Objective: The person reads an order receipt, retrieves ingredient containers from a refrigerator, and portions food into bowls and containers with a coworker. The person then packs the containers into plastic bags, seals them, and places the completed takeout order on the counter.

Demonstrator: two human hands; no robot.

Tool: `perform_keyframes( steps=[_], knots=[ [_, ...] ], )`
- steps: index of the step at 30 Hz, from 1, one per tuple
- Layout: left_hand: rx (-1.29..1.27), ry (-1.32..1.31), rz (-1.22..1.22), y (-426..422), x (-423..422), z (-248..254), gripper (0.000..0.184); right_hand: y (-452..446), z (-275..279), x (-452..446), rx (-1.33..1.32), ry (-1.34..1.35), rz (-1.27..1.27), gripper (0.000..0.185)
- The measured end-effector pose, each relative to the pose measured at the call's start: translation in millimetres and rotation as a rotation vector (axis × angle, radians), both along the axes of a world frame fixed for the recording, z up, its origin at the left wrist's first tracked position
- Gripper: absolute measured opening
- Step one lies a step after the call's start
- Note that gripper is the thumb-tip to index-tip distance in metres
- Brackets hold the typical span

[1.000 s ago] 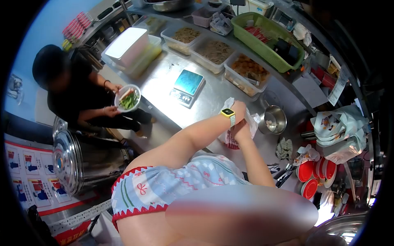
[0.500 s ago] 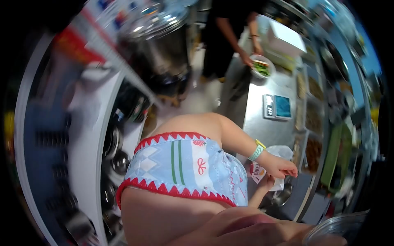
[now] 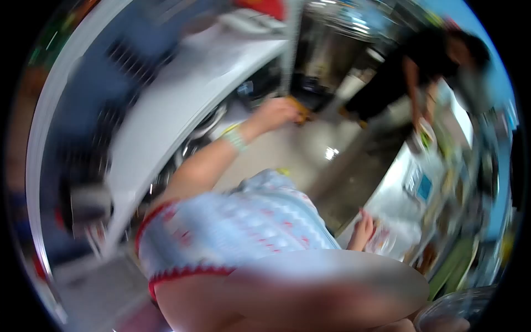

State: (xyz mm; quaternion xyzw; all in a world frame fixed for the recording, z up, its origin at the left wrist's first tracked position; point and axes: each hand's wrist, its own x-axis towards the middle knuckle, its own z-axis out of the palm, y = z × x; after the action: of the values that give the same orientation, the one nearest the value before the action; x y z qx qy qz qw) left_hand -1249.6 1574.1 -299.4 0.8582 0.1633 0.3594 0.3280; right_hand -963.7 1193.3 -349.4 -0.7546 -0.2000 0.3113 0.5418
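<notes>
Right grip (image 3: 362,231) holds bag (image 3: 389,237) by counter (image 3: 389,189) edge; left grip (image 3: 278,113), beside open floor (image 3: 260,165), too blurred to tell.

No words or signs can be read. No numbers can be made out either. Things are too blurred.

Left hand taken off the bag, view swung left.
Left hand (image 3: 275,113) has been moved from the bag (image 3: 385,237) to out over the floor at left; only the right hand (image 3: 362,232) is left at the bag. Counter (image 3: 386,191) shifted to right of view, white-topped unit (image 3: 177,99) brought in at left. Co-worker's bowl (image 3: 425,138) brought in from beside the counter to its far end.
</notes>
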Motion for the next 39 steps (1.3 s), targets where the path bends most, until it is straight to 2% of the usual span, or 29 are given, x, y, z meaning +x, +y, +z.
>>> perform_keyframes(
  steps=[1,2,3,4,5,6,7,8,9,10,12,13,14,15,16,17,18,21,22,24,25,27,28,29,31,33,35,37,39],
  knots=[
    [-0.594,-0.025,-0.075,-11.2,-7.2,37.8,0.027,19.6,15.4,-2.6,-0.009,-0.023,0.029,0.025],
    [-0.652,0.027,0.023,-0.6,-19.2,20.6,0.029,39.2,16.0,-2.8,0.04,-0.176,0.01,0.023],
    [-0.864,0.047,0.029,-3.2,-32.6,9.9,0.027,55.5,40.3,-4.5,0.162,-0.394,0.03,0.023],
    [-1.074,0.059,0.058,-8.4,-44.3,0.9,0.026,61.6,77.2,-2.5,0.092,-0.322,0.151,0.027],
    [-0.938,0.231,0.037,-4.7,-53.1,-13.9,0.027,67.4,107.8,2.0,-0.036,-0.271,0.136,0.029],
    [-0.781,0.397,0.014,-3.8,-63.6,-28.7,0.028,72.5,119.0,-4.6,0.067,-0.543,0.057,0.038],
    [-0.62,0.543,-0.013,-4.4,-75.8,-43.4,0.031,72.5,151.2,2.0,0.007,-0.55,0.077,0.045],
    [-0.634,0.522,-0.145,-5.3,-48.2,-62.7,0.035,49.1,155.3,37.5,-0.025,-1.02,-0.022,0.045],
    [-0.673,0.494,-0.22,3.3,-52.0,-77.2,0.042,34.9,169.6,52.7,0.027,-1.118,-0.09,0.045],
    [-0.651,0.512,-0.28,-3.3,-34.2,-63.9,0.042,20.5,183.6,67.0,0.075,-1.216,-0.164,0.044],
    [-0.547,0.348,-0.513,-33.4,14.0,-18.5,0.056,-38.3,253.9,67.6,0.174,-1.013,-0.511,0.04],
    [-0.557,0.355,-0.582,-34.1,37.1,-14.8,0.06,-73.6,279.5,77.9,0.008,-1.346,-0.725,0.037],
    [-0.642,0.371,-0.661,-30.1,60.2,-31.8,0.059,-114.9,293.7,97.0,-0.139,-1.745,-1.024,0.044],
    [-0.746,0.401,-0.731,-20.1,86.5,-45.3,0.058,-156.5,315.9,112.2,-0.278,-1.859,-1.124,0.052],
    [-0.718,0.415,-0.762,-22.7,107.6,-47.0,0.055,-195.4,337.5,122.3,-0.137,-1.951,-1.151,0.052],
    [-0.53,0.354,-0.831,-50.2,123.2,-12.6,0.05,-214.5,362.9,112.0,-0.457,-2.146,-1.469,0.044],
    [-0.51,0.331,-0.863,-72.1,139.6,-0.7,0.048,-248.8,373.6,120.9,-0.32,-1.938,-1.504,0.06],
    [-0.48,0.294,-0.997,-138.4,183.3,31.6,0.044,-322.1,388.2,140.1,-0.519,-1.8,-1.636,0.063],
    [-0.479,0.27,-1.081,-163.6,195.7,38.2,0.042,-334.3,392.8,142.1,-0.534,-1.808,-1.634,0.063],
    [-0.511,0.247,-1.156,-208.5,218.9,35.6,0.041,-351.6,396.3,145.4,-0.684,-1.527,-1.694,0.051],
    [-0.539,0.225,-1.215,-227.9,227.1,35.3,0.039,-353.6,396.7,142.8,-0.695,-1.523,-1.693,0.051],
    [-0.614,0.306,-1.316,-267.6,244.0,51.2,0.037,-348.5,407.3,132.9,-0.76,-1.479,-1.649,0.04],
    [-0.478,0.207,-1.353,-284.3,254.5,53.5,0.036,-346.4,410.1,129.7,-0.75,-1.528,-1.658,0.035],
    [-0.477,0.209,-1.356,-301.4,262.5,65.5,0.036,-344.0,412.4,125.6,-0.752,-1.527,-1.662,0.035],
    [-0.345,0.051,-1.458,-333.3,281.8,103.3,0.035,-334.0,416.7,121.0,-0.766,-1.417,-1.666,0.037],
    [-0.175,-0.147,-1.508,-353.8,315.5,147.6,0.035,-309.7,408.9,116.3,-0.48,-1.559,-1.466,0.036],
    [-0.118,-0.482,-1.454,-371.6,345.8,205.0,0.04,-238.8,408.8,64.2,-0.472,-1.916,-1.205,0.033],
    [-0.385,-0.809,-1.411,-382.6,371.1,247.6,0.053,-217.0,378.4,38.6,-0.368,-2.022,-0.882,0.054],
    [-0.537,-0.803,-1.46,-371.0,396.0,274.8,0.06,-220.2,363.0,46.4,-0.287,-2.011,-0.803,0.047]
  ],
)
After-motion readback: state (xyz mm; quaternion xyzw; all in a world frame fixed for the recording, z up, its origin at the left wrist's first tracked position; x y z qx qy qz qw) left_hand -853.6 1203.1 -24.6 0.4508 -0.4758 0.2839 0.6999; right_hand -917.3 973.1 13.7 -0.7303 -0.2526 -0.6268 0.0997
